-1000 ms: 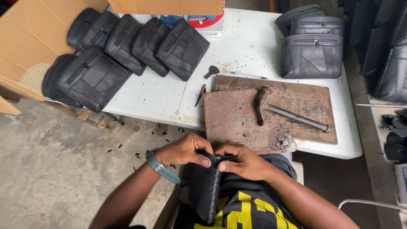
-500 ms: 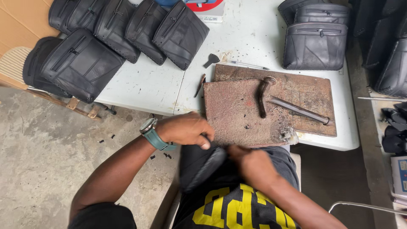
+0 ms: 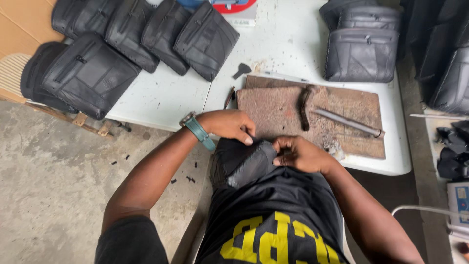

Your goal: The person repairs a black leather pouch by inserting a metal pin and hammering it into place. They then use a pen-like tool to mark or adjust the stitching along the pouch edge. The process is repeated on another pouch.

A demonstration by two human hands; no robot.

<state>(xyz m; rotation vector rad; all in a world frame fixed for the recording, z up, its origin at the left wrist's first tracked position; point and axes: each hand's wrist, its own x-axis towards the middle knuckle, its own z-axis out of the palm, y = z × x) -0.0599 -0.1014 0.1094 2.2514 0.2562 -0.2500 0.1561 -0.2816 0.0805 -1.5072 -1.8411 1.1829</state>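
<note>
Black bag [image 3: 244,164], half hidden in the lap, is pinched by both hands, left [image 3: 227,124] and right [image 3: 300,154].

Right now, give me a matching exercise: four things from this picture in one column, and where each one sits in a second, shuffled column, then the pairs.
Things:
1. hammer
2. black bag
3. watch
4. row of black bags

Places:
A. on the left wrist
B. lying on the brown board
C. on the white table, far left side
D. held between left hand and right hand, at the person's lap

Pairs: 1-B, 2-D, 3-A, 4-C
</note>
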